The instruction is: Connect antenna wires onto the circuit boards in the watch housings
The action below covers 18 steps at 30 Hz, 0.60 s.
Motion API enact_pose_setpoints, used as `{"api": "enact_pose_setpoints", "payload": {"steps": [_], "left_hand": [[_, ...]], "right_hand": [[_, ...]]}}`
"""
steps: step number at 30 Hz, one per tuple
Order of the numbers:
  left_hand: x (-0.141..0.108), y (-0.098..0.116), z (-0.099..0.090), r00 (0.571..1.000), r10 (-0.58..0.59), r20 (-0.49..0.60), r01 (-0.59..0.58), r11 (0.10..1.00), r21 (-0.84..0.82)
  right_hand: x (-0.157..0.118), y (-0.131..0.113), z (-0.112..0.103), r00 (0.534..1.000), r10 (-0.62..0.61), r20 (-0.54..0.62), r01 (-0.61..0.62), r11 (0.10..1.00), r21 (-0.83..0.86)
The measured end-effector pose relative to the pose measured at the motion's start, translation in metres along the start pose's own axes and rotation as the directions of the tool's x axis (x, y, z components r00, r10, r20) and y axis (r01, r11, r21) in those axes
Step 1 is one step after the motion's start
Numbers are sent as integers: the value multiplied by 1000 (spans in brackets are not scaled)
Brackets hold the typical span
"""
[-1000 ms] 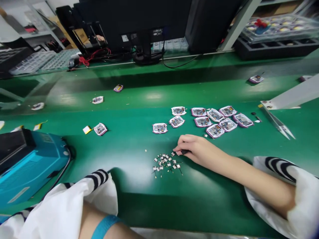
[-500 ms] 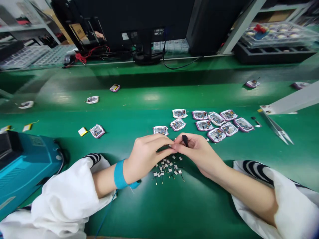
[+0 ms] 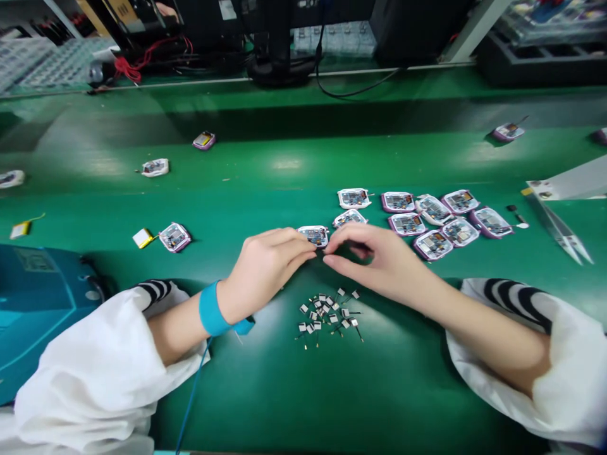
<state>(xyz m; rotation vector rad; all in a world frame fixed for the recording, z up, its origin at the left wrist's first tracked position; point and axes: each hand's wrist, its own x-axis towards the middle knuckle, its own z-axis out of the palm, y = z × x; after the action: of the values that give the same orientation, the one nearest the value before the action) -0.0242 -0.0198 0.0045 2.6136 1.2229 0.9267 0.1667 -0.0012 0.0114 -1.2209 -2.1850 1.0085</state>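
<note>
My left hand, with a teal wrist strap, has its fingers pressed together at the lower left edge of a circuit-filled watch case. What those fingers grip, if anything, cannot be made out. At the right edge of the same case is my right hand, thumb and index finger apart in a curve, with nothing visible between them. Several small square parts with short black leads lie in a loose pile below the hands. Another white-rimmed case sits just behind my right hand.
Several more cases lie at the right, near tweezers under a white metal arm. To the left are a case, a yellow-edged battery and a teal machine. A monitor stand stands at the back.
The hands, which met at the fingertips, have parted slightly. The black item seen in my right hand is no longer visible. The view has tilted down, showing more of the bench.
</note>
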Motion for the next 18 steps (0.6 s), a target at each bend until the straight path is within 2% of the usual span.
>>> {"api": "enact_pose_setpoints", "payload": {"steps": [3,5,8,13,18], "left_hand": [[7,-11,3,997,-54,59,56,998,-25],[12,-17,7,993,-60,100,61,998,-13],[16,-19,12,988,-16,157,7,998,55],[17,-14,13,973,74,218,-108,983,147],[17,-13,15,971,85,224,-130,972,196]], "right_hand": [[11,10,-8,988,-152,-27,135,937,-322],[18,17,-8,985,-171,36,170,897,-409],[24,25,-3,984,-161,78,179,890,-419],[24,29,2,989,-140,41,145,916,-375],[24,29,0,993,-115,34,120,924,-364]]}}
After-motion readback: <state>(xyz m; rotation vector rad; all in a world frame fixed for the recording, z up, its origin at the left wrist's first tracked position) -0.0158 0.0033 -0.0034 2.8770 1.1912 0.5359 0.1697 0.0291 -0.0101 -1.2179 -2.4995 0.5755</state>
